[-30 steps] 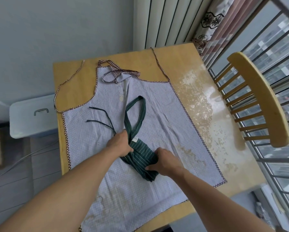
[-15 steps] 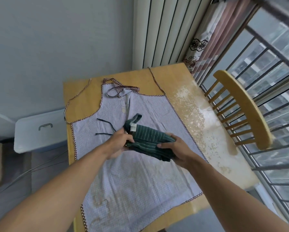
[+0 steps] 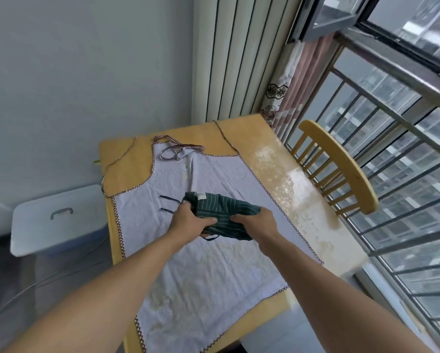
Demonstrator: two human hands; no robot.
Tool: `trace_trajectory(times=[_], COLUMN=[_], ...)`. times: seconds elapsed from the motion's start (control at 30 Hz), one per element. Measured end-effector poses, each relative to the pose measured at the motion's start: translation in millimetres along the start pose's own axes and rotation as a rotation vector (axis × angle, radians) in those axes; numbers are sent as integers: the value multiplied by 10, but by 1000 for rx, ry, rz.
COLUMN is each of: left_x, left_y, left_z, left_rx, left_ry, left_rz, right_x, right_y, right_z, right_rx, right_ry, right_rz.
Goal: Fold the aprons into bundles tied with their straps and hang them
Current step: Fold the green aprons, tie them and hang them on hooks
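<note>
A dark green striped apron (image 3: pixel 224 212) is folded into a thick bundle, held just above the middle of the table. My left hand (image 3: pixel 190 222) grips its left end, and my right hand (image 3: pixel 254 221) grips its right end. Thin dark straps (image 3: pixel 169 203) trail out to the left of the bundle, and a loop of strap hangs below it. Beneath lies a pale lilac checked apron (image 3: pixel 208 271) with red-checked trim, spread flat, its neck strap (image 3: pixel 178 149) bunched at the far end.
The wooden table (image 3: pixel 298 207) stands against a grey wall. A wooden chair (image 3: pixel 341 169) sits to the right by a barred window (image 3: pixel 397 154). A white lidded box (image 3: pixel 58 220) is on the floor at the left. Curtains hang behind the table.
The green apron's neck loop, earlier stretched out on the table, has been gathered in. The bundle has been turned sideways and lifted, both hands moving up with it.
</note>
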State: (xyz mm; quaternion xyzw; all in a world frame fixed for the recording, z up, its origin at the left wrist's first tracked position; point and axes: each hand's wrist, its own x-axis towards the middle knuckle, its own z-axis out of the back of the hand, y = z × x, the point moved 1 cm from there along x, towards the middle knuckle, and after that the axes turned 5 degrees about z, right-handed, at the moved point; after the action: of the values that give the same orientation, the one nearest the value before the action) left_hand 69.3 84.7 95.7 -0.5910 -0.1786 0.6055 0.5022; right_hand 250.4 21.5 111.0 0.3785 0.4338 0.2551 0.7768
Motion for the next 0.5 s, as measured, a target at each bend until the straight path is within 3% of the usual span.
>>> trace_trajectory(times=[0.1, 0.17, 0.37, 0.43, 0.5], left_x=[-123, -212, -220, -222, -272], left_y=[16, 10, 62, 34, -23], left_z=[-128, -189, -234, -234, -256], left_rx=[349, 461, 621, 518, 399], left_ry=[-200, -220, 4, 55, 93], left_rz=[-134, -224, -291, -375, -341], right_x=[-196, -318, -474, -507, -518], right_y=[90, 122, 168, 230, 273], right_z=[-112, -176, -296, -309, -284], right_rx=[-282, -513, -616, -579, -599], right_ry=[-130, -193, -214, -192, -209], right_rz=[113, 150, 229, 289, 356])
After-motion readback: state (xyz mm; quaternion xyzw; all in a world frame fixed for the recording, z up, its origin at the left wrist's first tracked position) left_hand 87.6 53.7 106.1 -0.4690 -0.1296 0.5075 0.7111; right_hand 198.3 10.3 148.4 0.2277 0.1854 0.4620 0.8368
